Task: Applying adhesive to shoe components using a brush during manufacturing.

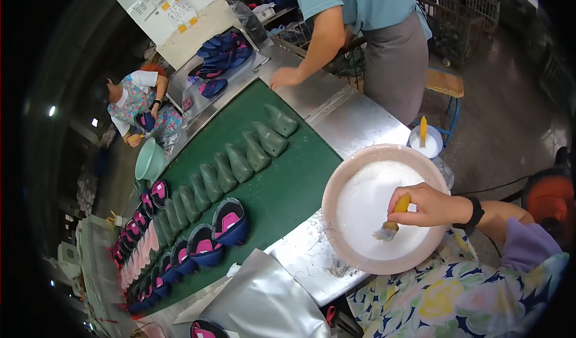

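Observation:
My right hand (427,205) is closed round the yellow handle of a brush (387,231). Its bristles point down and to the left, over a wide pinkish basin (333,248) of white liquid (366,200). Whether the tips touch the liquid is hard to tell. My left hand is out of view. Left of the basin, a row of dark blue shoe uppers (205,246) with pink insides stands on the green conveyor belt (282,200). Behind them runs a row of grey-green shoe lasts (239,164). Another upper (207,331) shows at the lower edge.
A silvery sheet (264,299) covers the near table edge. Beyond the basin stands a small pot (433,147) with another brush. Across the belt, one co-worker's hand (287,78) rests at its edge; another person (141,101) holds an upper beside a green basin (150,159).

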